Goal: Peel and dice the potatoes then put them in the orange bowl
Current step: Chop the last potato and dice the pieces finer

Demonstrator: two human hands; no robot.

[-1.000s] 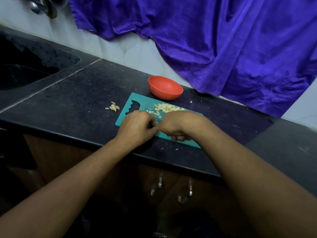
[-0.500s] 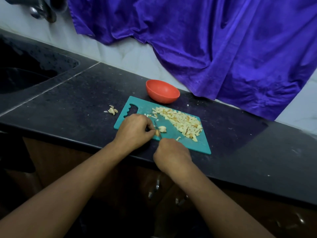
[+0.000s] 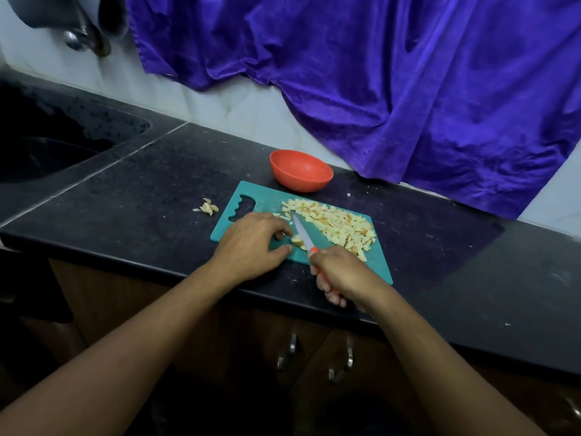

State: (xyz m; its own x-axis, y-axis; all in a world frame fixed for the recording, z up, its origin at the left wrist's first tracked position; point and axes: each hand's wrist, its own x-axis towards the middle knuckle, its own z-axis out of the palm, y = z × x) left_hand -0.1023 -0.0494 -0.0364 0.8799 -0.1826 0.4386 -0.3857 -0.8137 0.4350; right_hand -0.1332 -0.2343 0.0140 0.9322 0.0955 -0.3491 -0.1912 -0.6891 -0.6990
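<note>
A teal cutting board (image 3: 380, 272) lies near the counter's front edge. A long heap of diced potato (image 3: 336, 223) covers its far right half. My right hand (image 3: 338, 273) grips the orange handle of a knife (image 3: 302, 231), whose blade points away across the board. A small potato piece (image 3: 296, 240) lies against the blade's left side. My left hand (image 3: 251, 245) rests on the board with curled fingers at that piece; whether it pinches it is unclear. The orange bowl (image 3: 301, 170) stands just behind the board and looks empty.
A small pile of potato scraps (image 3: 208, 207) lies on the black counter (image 3: 141, 196) left of the board. A dark sink (image 3: 47, 146) is at the far left under a tap (image 3: 85, 39). Purple cloth (image 3: 393, 89) hangs over the back wall. Cabinet handles (image 3: 292, 347) show below the counter edge.
My right hand has drawn back from the far side of the board to its near edge, uncovering the diced heap. The knife blade now shows beside the piece at my left fingers.
</note>
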